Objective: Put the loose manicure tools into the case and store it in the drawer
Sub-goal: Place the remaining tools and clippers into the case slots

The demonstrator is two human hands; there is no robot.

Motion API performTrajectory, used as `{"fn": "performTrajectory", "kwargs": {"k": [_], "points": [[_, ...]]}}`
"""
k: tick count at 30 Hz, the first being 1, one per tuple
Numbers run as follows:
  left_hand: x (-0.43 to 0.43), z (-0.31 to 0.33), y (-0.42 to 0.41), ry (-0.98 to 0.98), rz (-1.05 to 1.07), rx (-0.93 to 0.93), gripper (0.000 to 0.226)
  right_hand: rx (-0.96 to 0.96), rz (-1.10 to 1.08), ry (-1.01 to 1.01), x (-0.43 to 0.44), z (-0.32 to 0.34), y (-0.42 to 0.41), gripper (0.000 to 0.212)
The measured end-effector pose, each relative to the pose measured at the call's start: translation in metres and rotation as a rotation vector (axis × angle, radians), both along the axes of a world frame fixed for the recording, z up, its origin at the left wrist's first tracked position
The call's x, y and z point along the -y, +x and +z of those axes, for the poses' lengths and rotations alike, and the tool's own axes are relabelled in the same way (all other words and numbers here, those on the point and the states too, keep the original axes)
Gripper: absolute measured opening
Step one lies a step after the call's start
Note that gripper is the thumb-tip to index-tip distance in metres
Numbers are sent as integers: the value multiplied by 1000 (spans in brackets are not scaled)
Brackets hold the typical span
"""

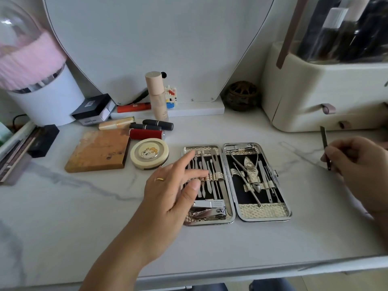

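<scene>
One upright tool (324,141), pinched in the right hand (357,164), hung right of the case (262,215) under the spread left hand (172,185).

A white square emblem of interlocked letters (the only mark clear enough to make out) is showing on the lid of the black box (90,106), left of centre. Small white print is running along the orange tube (133,107) just right of it, too blurred to read.
</scene>
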State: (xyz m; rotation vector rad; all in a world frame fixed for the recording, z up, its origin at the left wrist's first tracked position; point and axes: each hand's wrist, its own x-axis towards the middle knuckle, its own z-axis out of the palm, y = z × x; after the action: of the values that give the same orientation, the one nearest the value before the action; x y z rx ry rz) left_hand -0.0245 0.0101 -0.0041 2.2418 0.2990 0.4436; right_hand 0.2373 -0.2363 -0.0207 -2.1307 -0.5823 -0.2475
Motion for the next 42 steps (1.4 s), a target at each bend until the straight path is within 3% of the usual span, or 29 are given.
{"fn": "performTrajectory", "kwargs": {"k": [6, 9, 11, 19, 25, 33, 34, 37, 39, 42], "points": [[-7, 2, -3, -106, 275, 116, 41, -135, 75, 108, 1, 6, -4, 9], [-6, 3, -2, -115, 262, 96, 44, -247, 129, 108, 1, 13, -9, 55], [-6, 3, -1, -124, 246, 66, 47, -289, 138, 115, 0, 15, -10, 68], [-8, 1, -1, -134, 184, 35, 52, -333, 114, 122, 1, 28, -21, 70], [-9, 3, -4, -160, 225, 123, 46, -363, 93, 118, 3, 32, -20, 67], [-7, 2, -4, -122, 149, 51, 43, -351, 237, 175, -5, 34, -36, 68], [-6, 2, -4, -129, 135, 51, 42, -334, 254, 204, -8, 34, -38, 60], [-6, 1, -4, -147, 114, 63, 45, -341, 270, 260, -14, 37, -38, 3], [-7, 1, -3, -145, 127, 66, 46, -412, 312, 300, -21, 44, -44, 15], [-8, -1, -3, -119, 141, 42, 48, -587, 443, 356, -40, 53, -56, 14]]}}
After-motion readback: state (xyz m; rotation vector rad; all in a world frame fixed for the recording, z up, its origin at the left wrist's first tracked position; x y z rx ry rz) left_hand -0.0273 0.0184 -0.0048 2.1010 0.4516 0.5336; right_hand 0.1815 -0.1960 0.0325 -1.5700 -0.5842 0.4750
